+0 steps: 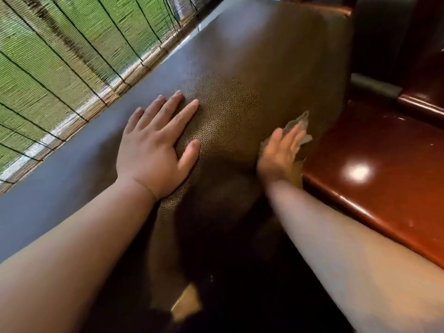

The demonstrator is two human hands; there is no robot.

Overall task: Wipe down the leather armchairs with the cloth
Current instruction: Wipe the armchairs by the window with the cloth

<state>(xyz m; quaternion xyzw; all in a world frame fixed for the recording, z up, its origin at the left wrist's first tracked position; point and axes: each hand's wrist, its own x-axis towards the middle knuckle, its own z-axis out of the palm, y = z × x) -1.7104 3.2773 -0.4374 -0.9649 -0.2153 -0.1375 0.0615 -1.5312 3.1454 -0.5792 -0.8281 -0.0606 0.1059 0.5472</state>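
Cloth (pixel 299 131) lies pressed under your flat right hand (pixel 278 152) at the leather armchair (pixel 240 75)'s right edge, its length running ahead, while your left hand (pixel 156 145) rests flat, fingers spread, holding nothing.

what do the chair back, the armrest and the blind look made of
Chair back: brown leather or a leather-like cover, judging by the pebbled grain and soft sheen. Armrest: probably reddish lacquered wood, glossy enough to mirror a lamp. Blind: thin woven reeds or bamboo slats, tied with dark cords.
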